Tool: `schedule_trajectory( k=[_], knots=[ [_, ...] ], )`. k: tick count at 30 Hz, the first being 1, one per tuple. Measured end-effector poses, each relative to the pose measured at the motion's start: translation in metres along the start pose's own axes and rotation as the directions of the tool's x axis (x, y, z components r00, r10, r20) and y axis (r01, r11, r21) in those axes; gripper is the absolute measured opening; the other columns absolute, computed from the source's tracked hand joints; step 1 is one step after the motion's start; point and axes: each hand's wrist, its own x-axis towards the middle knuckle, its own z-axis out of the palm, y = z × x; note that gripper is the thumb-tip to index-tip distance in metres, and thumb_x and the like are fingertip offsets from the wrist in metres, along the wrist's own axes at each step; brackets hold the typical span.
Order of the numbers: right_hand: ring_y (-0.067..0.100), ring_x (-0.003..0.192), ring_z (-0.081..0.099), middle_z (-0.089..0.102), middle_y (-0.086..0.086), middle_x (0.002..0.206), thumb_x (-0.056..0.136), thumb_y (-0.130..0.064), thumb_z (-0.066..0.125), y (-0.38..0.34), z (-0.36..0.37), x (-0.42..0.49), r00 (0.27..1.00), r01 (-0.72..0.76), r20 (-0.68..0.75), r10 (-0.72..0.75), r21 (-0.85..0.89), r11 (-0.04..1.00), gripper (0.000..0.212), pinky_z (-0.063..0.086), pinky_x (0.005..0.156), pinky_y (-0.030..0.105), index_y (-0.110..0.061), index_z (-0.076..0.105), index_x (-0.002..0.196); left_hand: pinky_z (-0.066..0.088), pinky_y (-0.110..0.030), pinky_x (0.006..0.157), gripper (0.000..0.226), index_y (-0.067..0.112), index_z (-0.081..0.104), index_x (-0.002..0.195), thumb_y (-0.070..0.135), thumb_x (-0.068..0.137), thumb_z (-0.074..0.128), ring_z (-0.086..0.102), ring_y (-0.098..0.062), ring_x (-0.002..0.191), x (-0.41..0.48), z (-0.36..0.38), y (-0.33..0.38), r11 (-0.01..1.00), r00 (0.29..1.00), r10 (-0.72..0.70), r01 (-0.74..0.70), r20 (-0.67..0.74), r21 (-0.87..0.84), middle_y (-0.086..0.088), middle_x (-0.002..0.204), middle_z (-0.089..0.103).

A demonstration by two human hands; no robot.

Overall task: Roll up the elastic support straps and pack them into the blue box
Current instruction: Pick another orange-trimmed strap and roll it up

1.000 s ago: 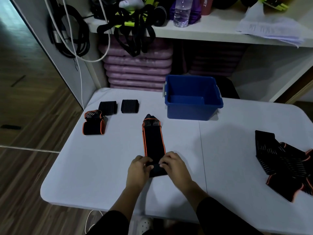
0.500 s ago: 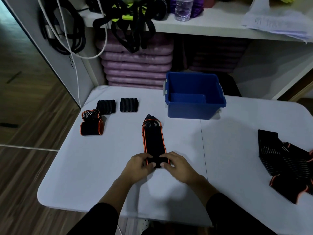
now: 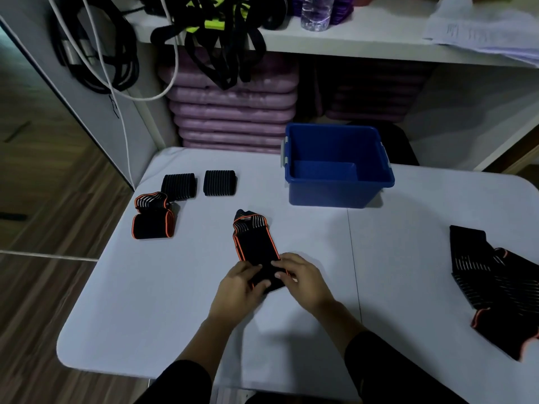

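My left hand (image 3: 237,287) and right hand (image 3: 304,282) pinch the near end of the strap (image 3: 256,246), already rolled I think. It lies on the tabletop (image 3: 175,301), its length running away from my grip, with the blue box (image 3: 335,195) beyond-right.

Rolls the strap (image 3: 256,246) farther up than a second ago, left hand (image 3: 236,290) and right hand (image 3: 306,282) advanced, flat stretch shortened.

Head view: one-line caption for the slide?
Left hand and right hand grip the near end of an orange-trimmed strap on the white table, blue box beyond.
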Motion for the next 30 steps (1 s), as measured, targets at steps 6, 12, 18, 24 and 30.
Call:
schedule_trajectory(
  k=[6,12,18,24,30],
  knots=[
    [0.0,0.114,0.045,0.044,-0.011,0.131,0.078,-0.018,0.073,0.002,-0.014,0.008,0.961,0.064,0.273,-0.04,-0.08,0.995,0.059,0.034,0.094,0.005,-0.019,0.052,0.133,0.04,-0.016,0.083,0.065,0.014,0.051,0.131,0.037,0.072,0.066,0.053,-0.018,0.106,-0.001,0.0,-0.011,0.997,0.997,0.025,-0.03,0.071,0.073,-0.003,0.116,0.051],
    [0.011,0.103,0.059,0.061,-0.004,0.116,0.086,-0.029,0.064,-0.004,-0.014,0.027,0.971,-0.103,0.222,0.083,0.078,0.992,0.042,0.047,0.093,0.025,-0.023,0.049,0.125,0.042,-0.026,0.076,0.039,0.017,0.057,0.117,0.034,0.083,0.061,0.059,-0.021,0.092,0.018,-0.015,-0.012,0.963,0.976,-0.215,0.219,0.039,-0.16,-0.005,0.099,0.064],
    [0.023,0.086,0.059,0.06,0.004,0.094,0.085,-0.044,0.061,-0.018,0.007,0.057,0.944,-0.322,-0.053,0.325,0.051,0.945,0.032,0.049,0.077,0.04,-0.017,0.043,0.092,0.048,-0.035,0.079,0.034,0.013,0.052,0.112,0.037,0.088,0.056,0.058,-0.024,0.092,0.033,-0.011,-0.008,0.916,0.919,-0.368,0.333,-0.141,-0.224,-0.007,0.103,0.059],
    [0.017,0.09,0.058,0.058,-0.003,0.096,0.073,-0.049,0.067,-0.012,0.019,0.06,0.963,-0.247,-0.05,0.265,0.234,0.94,0.034,0.052,0.079,0.041,-0.032,0.043,0.09,0.051,-0.041,0.069,0.027,0.019,0.043,0.097,0.022,0.083,0.065,0.061,-0.027,0.077,0.03,-0.005,-0.007,0.862,0.893,-0.42,0.338,-0.161,-0.377,-0.008,0.082,0.062],
    [0.002,0.109,0.055,0.06,-0.015,0.115,0.078,-0.013,0.068,-0.006,0.008,0.05,0.989,-0.119,0.123,0.082,0.329,0.937,0.05,0.044,0.091,0.016,-0.046,0.052,0.112,0.054,-0.035,0.07,0.028,0.035,0.05,0.106,0.038,0.079,0.056,0.065,-0.016,0.079,0.027,-0.003,-0.013,0.891,0.944,-0.298,0.222,-0.142,-0.395,0.005,0.089,0.067]
  ],
)
